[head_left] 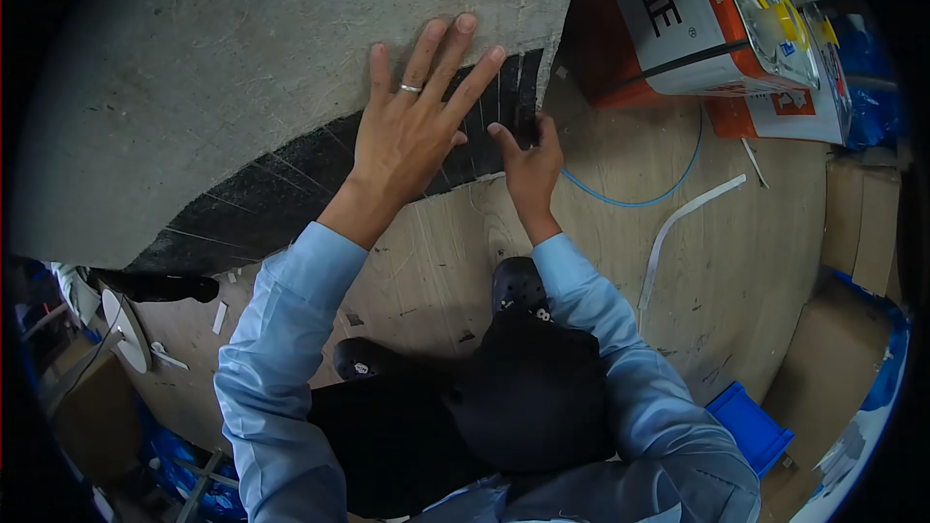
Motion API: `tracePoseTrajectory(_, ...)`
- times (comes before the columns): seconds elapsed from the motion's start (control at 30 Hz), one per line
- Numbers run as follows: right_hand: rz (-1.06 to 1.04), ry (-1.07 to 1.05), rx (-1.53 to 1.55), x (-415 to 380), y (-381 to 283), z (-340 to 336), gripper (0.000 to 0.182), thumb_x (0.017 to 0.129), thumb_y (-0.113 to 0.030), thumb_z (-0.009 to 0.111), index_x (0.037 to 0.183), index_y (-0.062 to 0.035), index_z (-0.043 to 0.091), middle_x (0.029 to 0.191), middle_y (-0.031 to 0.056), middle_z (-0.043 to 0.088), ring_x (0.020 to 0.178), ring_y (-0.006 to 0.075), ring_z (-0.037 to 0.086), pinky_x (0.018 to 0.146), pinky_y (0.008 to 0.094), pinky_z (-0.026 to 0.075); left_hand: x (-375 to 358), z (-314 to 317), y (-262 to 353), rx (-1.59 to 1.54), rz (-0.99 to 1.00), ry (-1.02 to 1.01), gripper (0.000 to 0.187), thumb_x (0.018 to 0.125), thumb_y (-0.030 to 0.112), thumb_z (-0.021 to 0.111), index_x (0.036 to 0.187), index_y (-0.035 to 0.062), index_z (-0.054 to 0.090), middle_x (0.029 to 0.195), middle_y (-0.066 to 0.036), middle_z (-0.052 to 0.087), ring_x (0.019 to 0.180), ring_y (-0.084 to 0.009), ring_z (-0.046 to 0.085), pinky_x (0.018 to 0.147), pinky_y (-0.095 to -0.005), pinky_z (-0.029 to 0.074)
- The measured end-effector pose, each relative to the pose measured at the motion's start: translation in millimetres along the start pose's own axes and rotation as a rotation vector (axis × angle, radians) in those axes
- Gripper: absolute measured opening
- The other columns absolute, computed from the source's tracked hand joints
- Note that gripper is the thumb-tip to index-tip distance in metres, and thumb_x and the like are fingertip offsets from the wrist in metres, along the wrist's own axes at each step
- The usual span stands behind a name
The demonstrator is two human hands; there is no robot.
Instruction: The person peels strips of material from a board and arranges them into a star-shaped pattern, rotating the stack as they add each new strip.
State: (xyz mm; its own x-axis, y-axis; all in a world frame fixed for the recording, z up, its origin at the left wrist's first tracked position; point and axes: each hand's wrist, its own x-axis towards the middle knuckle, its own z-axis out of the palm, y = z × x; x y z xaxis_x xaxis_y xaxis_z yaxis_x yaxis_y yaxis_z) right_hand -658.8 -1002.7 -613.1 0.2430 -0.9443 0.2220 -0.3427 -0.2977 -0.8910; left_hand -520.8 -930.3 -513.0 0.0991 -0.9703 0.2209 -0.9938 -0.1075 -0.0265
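A large grey sheet or board (262,39) with a rough, fabric-like face takes up the upper left. Along its near edge runs a black strip (276,184) marked with thin pale lines. My left hand (407,136) lies flat across the grey face and the strip, fingers spread, a ring on one finger. By the strip's right end, my right hand (531,165) grips the near edge, thumb over the black surface and index finger at the corner. Its other fingers are hidden, so their hold underneath does not show.
Red-and-white printed cartons (668,29) stand at upper right, with yellow-handled packaging on top. A blue cable (630,203) and a white strip (678,218) lie on the wooden floor (601,261). A blue bin (751,426) is at lower right, cardboard (833,349) behind it.
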Motion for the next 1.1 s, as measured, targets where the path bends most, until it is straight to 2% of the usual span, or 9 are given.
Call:
tracePoseTrajectory(0.17,0.254,-0.175,0.098,9.2,-8.0,-7.1,0.024,0.070,-0.011,0.075,0.078,0.0017,0.056,0.067,0.0039,0.058,0.060,0.0113,0.051,0.057,0.0251,0.043,-17.1,38.0,3.8,0.343,-0.014,0.006,0.105,0.057,0.037,0.077,0.143,0.0261,0.017,0.150,-0.010,0.007,0.139,-0.0299,0.001,0.103,-0.0603,-0.003)
tracePoseTrajectory(0.37,0.388,-0.626,0.377,20.6,-20.7,-62.8,0.017,0.070,-0.006,0.073,0.076,-0.0038,0.056,0.069,-0.0042,0.053,0.061,0.0043,0.046,0.056,0.0209,0.040,-18.8,43.4,5.6,0.356,-0.106,0.007,0.109,0.055,0.033,0.077,0.144,0.0213,0.016,0.151,-0.007,0.006,0.139,-0.0278,0.000,0.106,-0.0573,-0.003)
tracePoseTrajectory(0.43,0.576,-0.652,0.466,27.3,-61.5,-101.6,0.017,0.070,-0.005,0.072,0.078,-0.0038,0.056,0.069,-0.0045,0.051,0.061,0.0035,0.046,0.055,0.0205,0.039,-19.2,45.2,7.6,0.290,-0.114,0.015,0.085,0.074,0.015,0.060,0.144,0.0225,0.012,0.151,-0.003,0.000,0.139,-0.0252,-0.003,0.105,-0.0570,-0.004)
tracePoseTrajectory(0.63,0.457,-0.667,0.095,36.2,-84.2,-165.3,0.016,0.068,-0.003,0.070,0.078,-0.0024,0.057,0.068,-0.0024,0.054,0.060,0.0064,0.051,0.055,0.0202,0.041,-17.7,13.1,2.8,0.092,-0.085,0.000,0.075,0.075,0.010,0.059,0.141,0.0119,0.023,0.150,-0.008,0.009,0.139,-0.0249,0.005,0.108,-0.0547,0.004)
tracePoseTrajectory(0.73,0.172,-1.114,0.159,19.2,-73.0,-206.3,0.009,0.071,-0.003,0.060,0.078,-0.0020,0.054,0.065,0.0024,0.054,0.060,0.0097,0.052,0.056,0.0235,0.041,-25.2,-7.9,-6.1,-0.233,-0.075,-0.027,0.061,0.081,0.013,0.058,0.135,0.0061,0.032,0.145,-0.011,0.022,0.136,-0.0258,0.017,0.108,-0.0514,0.013)
tracePoseTrajectory(0.83,0.398,-0.486,-0.009,4.6,-42.6,-201.7,0.006,0.072,-0.003,0.058,0.077,-0.0013,0.055,0.067,0.0028,0.054,0.063,0.0105,0.051,0.059,0.0237,0.041,-23.9,-35.3,-2.9,-0.533,-0.065,0.040,0.049,0.085,0.019,0.056,0.128,0.0013,0.041,0.137,-0.014,0.035,0.130,-0.0278,0.031,0.106,-0.0507,0.021)
tracePoseTrajectory(0.9,0.455,-0.321,0.285,3.8,-41.2,-165.6,0.009,0.072,-0.004,0.061,0.078,-0.0006,0.055,0.068,0.0039,0.055,0.063,0.0107,0.051,0.058,0.0239,0.041,-31.9,-45.1,0.1,-0.650,-0.067,0.051,0.045,0.086,0.022,0.056,0.123,-0.0010,0.046,0.132,-0.016,0.042,0.125,-0.0289,0.038,0.105,-0.0512,0.025)
tracePoseTrajectory(0.97,0.320,-0.479,0.467,-0.6,-60.4,-117.3,0.012,0.072,-0.006,0.066,0.077,-0.0003,0.056,0.068,0.0033,0.056,0.062,0.0096,0.050,0.057,0.0229,0.040,-48.2,-52.9,-2.1,-0.679,0.036,-0.182,0.043,0.086,0.025,0.057,0.120,-0.0009,0.050,0.128,-0.016,0.047,0.121,-0.0311,0.043,0.105,-0.0489,0.026)
tracePoseTrajectory(1.1,-0.007,-0.878,0.434,-14.2,-110.4,-42.0,0.017,0.069,-0.014,0.076,0.076,-0.0036,0.065,0.062,0.0025,0.059,0.058,0.0097,0.055,0.056,0.0237,0.043,-68.4,-86.2,-17.1,-1.001,-0.052,-0.217,0.039,0.088,0.024,0.056,0.117,-0.0017,0.052,0.123,-0.014,0.052,0.114,-0.0263,0.051,0.099,-0.0411,0.036)
